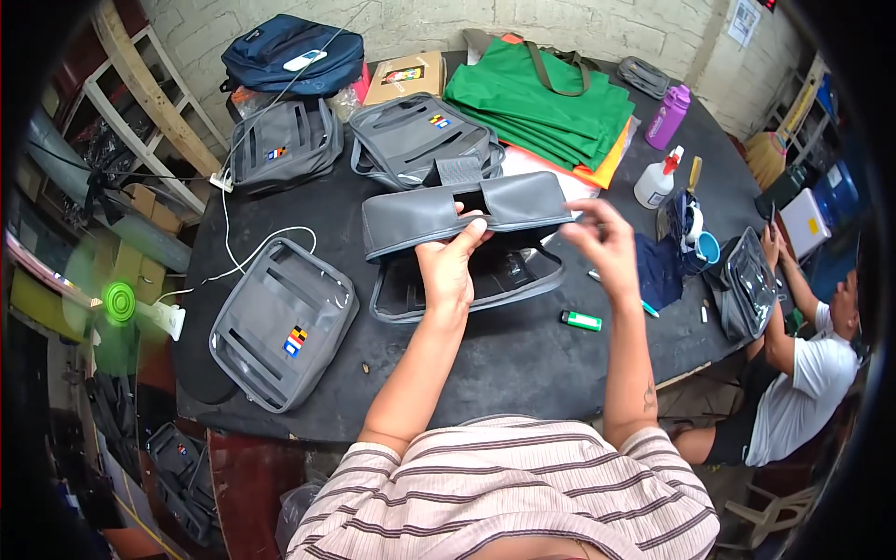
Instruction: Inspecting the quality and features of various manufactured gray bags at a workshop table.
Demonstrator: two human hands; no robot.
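Observation:
A grey bag (527,201) with a handle strap on top and its unzipped main compartment facing me is held up over the black table. My left hand (446,261) grips its upper panel at the middle, thumb on the outer edge, other fingers inside; a fingertip shows through the rectangular opening. At the bag's right end hovers my right hand (605,245), fingers loosely curled and apart, with nothing visible between them. Below that hand a green lighter (581,320) lies on the table (448,373). To the left rests another grey bag (285,322) with a small coloured flag patch.
More grey bags (420,140), a navy backpack (294,56), a cardboard box (406,77) and stacked green fabric bags (541,98) sit along the back. A spray bottle (659,177) and purple bottle (668,119) stand right. A co-worker (807,364) handles a grey bag (747,285) there. A white cable (229,233) crosses the left.

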